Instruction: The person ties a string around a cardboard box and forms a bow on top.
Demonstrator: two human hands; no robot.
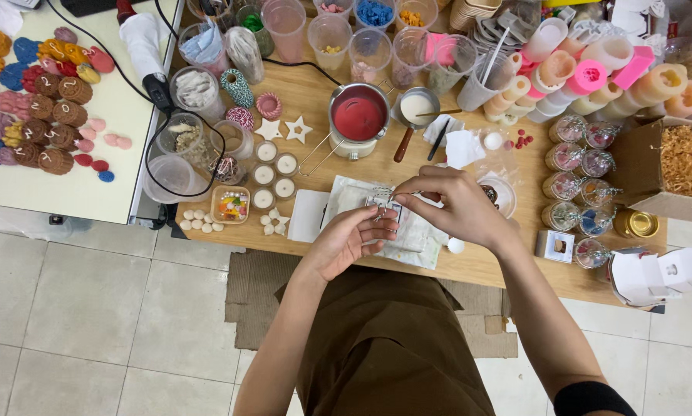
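Both hands meet over a stained white sheet of paper (346,202) laid on the light wooden worktable (315,96): the left hand (344,245) pinches a small clear square container wrapped in striped twine (381,202) from below, and the right hand (455,206) – fingers drawn together – pinches the twine end at the container's top edge. The container sits between the two sets of fingertips, just above the paper. Behind them stand a metal pot of red wax (359,117) and a small saucepan of white wax (414,109) – side by side.
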